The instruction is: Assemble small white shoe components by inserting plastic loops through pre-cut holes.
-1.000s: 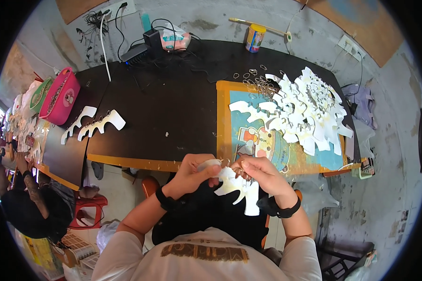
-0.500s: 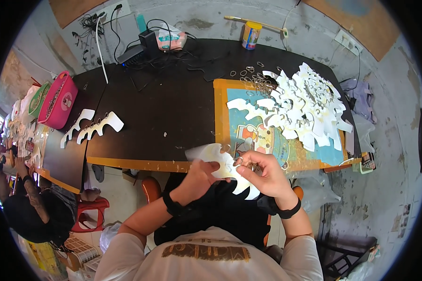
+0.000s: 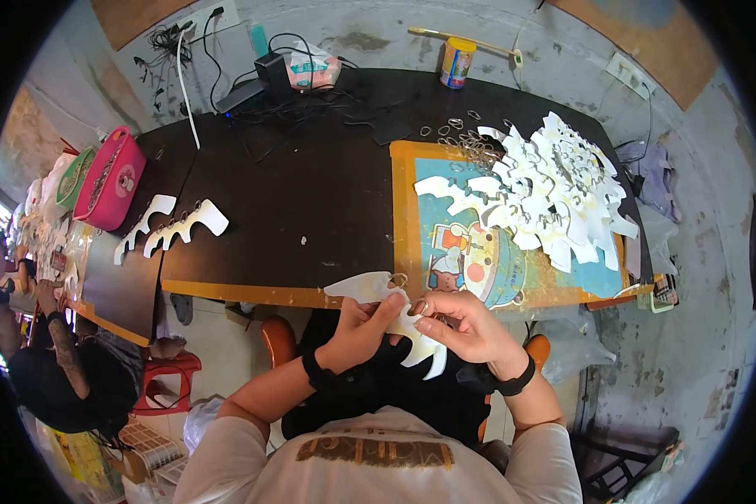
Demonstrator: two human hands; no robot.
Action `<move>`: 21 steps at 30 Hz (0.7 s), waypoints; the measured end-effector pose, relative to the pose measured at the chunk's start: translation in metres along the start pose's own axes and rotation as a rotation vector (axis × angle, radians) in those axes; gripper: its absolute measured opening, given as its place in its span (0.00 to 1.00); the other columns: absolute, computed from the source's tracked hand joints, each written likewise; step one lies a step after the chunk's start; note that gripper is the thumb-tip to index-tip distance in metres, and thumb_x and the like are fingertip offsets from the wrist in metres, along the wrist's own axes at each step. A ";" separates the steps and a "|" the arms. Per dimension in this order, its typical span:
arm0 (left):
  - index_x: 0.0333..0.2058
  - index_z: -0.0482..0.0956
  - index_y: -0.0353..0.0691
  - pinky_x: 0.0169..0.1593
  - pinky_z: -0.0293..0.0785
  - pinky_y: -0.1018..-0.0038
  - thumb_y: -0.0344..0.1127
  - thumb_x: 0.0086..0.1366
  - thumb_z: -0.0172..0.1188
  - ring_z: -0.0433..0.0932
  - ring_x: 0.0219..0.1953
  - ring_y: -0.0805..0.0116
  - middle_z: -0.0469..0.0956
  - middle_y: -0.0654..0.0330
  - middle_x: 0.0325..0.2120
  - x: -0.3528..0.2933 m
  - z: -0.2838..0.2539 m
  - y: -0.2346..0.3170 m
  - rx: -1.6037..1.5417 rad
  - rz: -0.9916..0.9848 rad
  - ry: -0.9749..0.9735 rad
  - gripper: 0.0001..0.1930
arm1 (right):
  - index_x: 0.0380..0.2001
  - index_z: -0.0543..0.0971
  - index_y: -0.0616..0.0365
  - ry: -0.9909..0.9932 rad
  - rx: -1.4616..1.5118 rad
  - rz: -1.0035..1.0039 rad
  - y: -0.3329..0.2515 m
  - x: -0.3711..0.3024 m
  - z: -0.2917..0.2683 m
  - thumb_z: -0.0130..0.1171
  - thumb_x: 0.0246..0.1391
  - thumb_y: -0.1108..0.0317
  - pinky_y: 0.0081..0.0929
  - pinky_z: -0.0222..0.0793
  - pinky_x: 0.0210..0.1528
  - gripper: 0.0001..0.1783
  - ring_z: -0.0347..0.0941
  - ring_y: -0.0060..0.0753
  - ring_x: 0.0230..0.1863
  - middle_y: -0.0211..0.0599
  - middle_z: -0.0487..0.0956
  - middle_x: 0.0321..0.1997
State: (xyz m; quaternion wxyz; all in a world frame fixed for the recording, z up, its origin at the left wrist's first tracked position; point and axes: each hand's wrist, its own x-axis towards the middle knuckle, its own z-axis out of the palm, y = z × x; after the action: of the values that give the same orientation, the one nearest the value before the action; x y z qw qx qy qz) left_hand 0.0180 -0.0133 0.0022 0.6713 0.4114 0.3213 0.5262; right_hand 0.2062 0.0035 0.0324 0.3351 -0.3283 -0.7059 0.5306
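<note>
My left hand (image 3: 357,334) is closed on a white, flat, scallop-edged piece (image 3: 359,287), its thumb pressed on the top face. The piece hangs over the table's front edge, above my lap, and its pointed lower end sticks out below my hands. A metal ring (image 3: 399,280) sits on the piece's upper edge. My right hand (image 3: 472,326) pinches another metal ring (image 3: 420,307) at the piece's right edge; whether this ring passes through the piece I cannot make out. Part of the piece is hidden behind my fingers.
A heap of similar white pieces (image 3: 554,197) covers the right of the table, with loose metal rings (image 3: 470,143) behind it. Two white pieces (image 3: 189,225) lie at left, near a pink basket (image 3: 109,181). Cables and a black adapter (image 3: 270,74) lie at the back. Another person (image 3: 71,370) sits far left.
The white piece has turned and dropped slightly, its lower end now hanging nearer my lap. My left hand has shifted its hold, and my right fingers stay at the ring. The view has moved slightly.
</note>
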 end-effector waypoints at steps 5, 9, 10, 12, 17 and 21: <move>0.45 0.73 0.36 0.21 0.67 0.82 0.39 0.72 0.53 0.75 0.26 0.79 0.79 0.61 0.33 0.008 -0.012 0.000 -0.023 0.017 0.045 0.12 | 0.42 0.77 0.63 -0.087 0.361 0.207 -0.007 0.000 -0.019 0.57 0.62 0.67 0.18 0.66 0.43 0.11 0.70 0.14 0.38 0.26 0.78 0.35; 0.43 0.73 0.38 0.26 0.72 0.78 0.42 0.71 0.53 0.78 0.29 0.75 0.78 0.63 0.31 0.014 -0.008 0.000 -0.027 -0.119 0.029 0.12 | 0.47 0.76 0.59 -0.052 0.205 0.137 0.001 -0.005 -0.015 0.59 0.58 0.74 0.16 0.65 0.39 0.13 0.69 0.11 0.36 0.23 0.76 0.33; 0.42 0.74 0.36 0.31 0.74 0.77 0.42 0.71 0.53 0.78 0.31 0.74 0.78 0.62 0.33 0.017 0.001 0.006 -0.287 -0.238 0.136 0.13 | 0.47 0.76 0.59 -0.045 0.206 0.138 0.000 -0.004 -0.014 0.59 0.58 0.74 0.16 0.65 0.39 0.13 0.69 0.11 0.36 0.23 0.76 0.33; 0.42 0.74 0.34 0.36 0.75 0.76 0.42 0.71 0.52 0.79 0.34 0.73 0.78 0.62 0.35 0.021 -0.003 -0.001 -0.545 -0.358 0.249 0.14 | 0.46 0.76 0.58 0.077 0.122 0.146 -0.012 -0.002 -0.013 0.60 0.57 0.75 0.16 0.64 0.36 0.13 0.68 0.11 0.34 0.23 0.75 0.31; 0.40 0.79 0.33 0.38 0.72 0.80 0.33 0.65 0.61 0.77 0.35 0.80 0.80 0.65 0.35 0.012 -0.007 -0.011 -0.115 -0.175 -0.094 0.09 | 0.56 0.66 0.56 0.117 0.128 0.111 -0.019 -0.003 -0.009 0.58 0.58 0.76 0.16 0.62 0.35 0.24 0.67 0.13 0.32 0.23 0.73 0.28; 0.36 0.81 0.35 0.37 0.72 0.82 0.30 0.64 0.63 0.76 0.33 0.83 0.81 0.67 0.31 0.011 -0.001 -0.003 0.019 -0.009 -0.044 0.05 | 0.50 0.69 0.57 0.109 0.391 0.108 -0.011 -0.006 -0.022 0.59 0.57 0.73 0.17 0.63 0.39 0.18 0.67 0.14 0.35 0.26 0.73 0.31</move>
State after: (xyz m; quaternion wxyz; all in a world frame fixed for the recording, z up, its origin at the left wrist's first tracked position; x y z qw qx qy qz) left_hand 0.0215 -0.0031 -0.0009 0.6767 0.4278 0.3133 0.5108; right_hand 0.2261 0.0082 0.0469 0.4013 -0.3224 -0.5518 0.6562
